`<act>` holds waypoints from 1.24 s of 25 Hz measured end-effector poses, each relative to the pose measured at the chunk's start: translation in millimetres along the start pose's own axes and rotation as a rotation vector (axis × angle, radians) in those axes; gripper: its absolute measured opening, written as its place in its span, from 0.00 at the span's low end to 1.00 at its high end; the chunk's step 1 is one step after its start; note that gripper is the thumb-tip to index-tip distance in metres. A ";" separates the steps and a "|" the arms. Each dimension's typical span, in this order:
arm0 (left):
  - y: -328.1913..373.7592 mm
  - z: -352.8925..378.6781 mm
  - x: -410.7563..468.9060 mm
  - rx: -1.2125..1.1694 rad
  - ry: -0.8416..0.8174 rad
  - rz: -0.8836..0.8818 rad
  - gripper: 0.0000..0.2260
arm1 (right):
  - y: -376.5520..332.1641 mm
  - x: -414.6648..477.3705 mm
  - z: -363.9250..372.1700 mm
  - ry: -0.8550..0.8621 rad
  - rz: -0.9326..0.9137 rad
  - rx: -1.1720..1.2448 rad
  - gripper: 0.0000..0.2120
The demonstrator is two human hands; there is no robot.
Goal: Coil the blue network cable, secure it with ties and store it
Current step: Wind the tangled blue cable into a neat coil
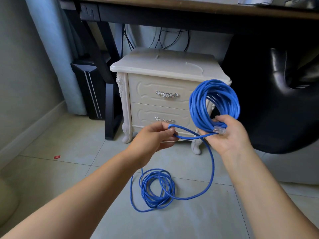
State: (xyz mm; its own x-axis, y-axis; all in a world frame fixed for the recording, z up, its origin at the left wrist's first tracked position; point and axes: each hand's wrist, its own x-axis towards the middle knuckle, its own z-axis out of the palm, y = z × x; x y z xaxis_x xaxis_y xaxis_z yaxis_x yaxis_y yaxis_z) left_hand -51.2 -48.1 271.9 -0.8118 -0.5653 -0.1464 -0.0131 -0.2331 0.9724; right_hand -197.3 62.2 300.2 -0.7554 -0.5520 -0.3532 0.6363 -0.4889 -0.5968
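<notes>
Midway: my right hand (229,135) clasps the blue coil (196,104), left hand (151,137) pinches slack (145,188) — I'd keep loops equal, untwisted.

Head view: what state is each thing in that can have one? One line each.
Left hand: pinches a strand of the cable.
Right hand: grips the coil's bottom.
Blue network cable: partly coiled, not tied.
Coil: held upright, off the floor.
Loose loops: lying on the floor.
Clear plug: unplugged, resting on the right hand.
Upper drawer: closed.
Lower drawer: closed.
</notes>
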 end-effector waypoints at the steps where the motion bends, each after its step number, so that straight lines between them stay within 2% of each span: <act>1: 0.9 -1.5 -0.2 -0.040 -0.040 -0.008 0.06 | 1.6 -0.3 0.0 0.005 0.001 -0.026 0.08; 6: 8.8 -7.4 -5.2 -0.015 -0.221 0.084 0.03 | 10.2 4.4 1.5 0.040 -0.008 -0.083 0.10; 9: 9.4 -5.7 -4.3 0.073 -0.188 0.101 0.12 | 15.5 5.4 -2.0 0.041 0.004 -0.070 0.09; 12: 9.7 -2.7 -0.5 -0.259 0.004 -0.095 0.14 | 20.7 0.1 1.6 -0.037 0.036 0.048 0.08; 14: 8.8 -3.5 4.6 -0.525 0.122 -0.221 0.13 | 20.7 -3.7 6.4 -0.099 0.033 -0.023 0.11; 17: 13.4 -9.7 9.7 -0.714 0.166 -0.203 0.10 | 31.4 -11.9 12.8 -0.200 0.097 -0.169 0.10; 20: 22.4 -8.7 1.9 -0.711 0.140 -0.161 0.10 | 42.1 -12.8 15.1 -0.237 0.072 -0.347 0.09; 21: 23.7 -9.7 -1.8 -0.684 0.126 -0.154 0.12 | 42.8 -14.6 15.5 -0.234 0.045 -0.425 0.09; 24: 30.0 -15.8 -11.2 -0.521 0.006 -0.099 0.35 | 42.3 -16.1 14.2 -0.230 0.018 -0.534 0.08; 25: 32.5 -17.4 -13.1 -0.449 -0.037 -0.072 0.38 | 42.7 -16.4 12.6 -0.217 0.009 -0.572 0.08; 27: 33.4 -16.7 -14.7 -0.320 -0.047 -0.016 0.33 | 46.0 -16.0 11.0 -0.187 -0.002 -0.610 0.07; 29: 29.0 -14.1 -11.3 -0.245 0.031 0.019 0.20 | 51.0 -18.9 12.0 -0.172 -0.017 -0.620 0.06; 31: 24.7 -13.7 -5.5 -0.213 0.112 0.039 0.15 | 56.3 -21.1 9.1 -0.189 0.033 -0.590 0.06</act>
State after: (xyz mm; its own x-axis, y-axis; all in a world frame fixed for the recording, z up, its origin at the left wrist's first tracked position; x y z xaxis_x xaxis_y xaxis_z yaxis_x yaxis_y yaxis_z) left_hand -39.0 -61.6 294.2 -0.7391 -0.6588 -0.1407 0.1500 -0.3645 0.9190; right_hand -144.1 40.2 280.6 -0.6617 -0.6971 -0.2762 0.4236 -0.0436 -0.9048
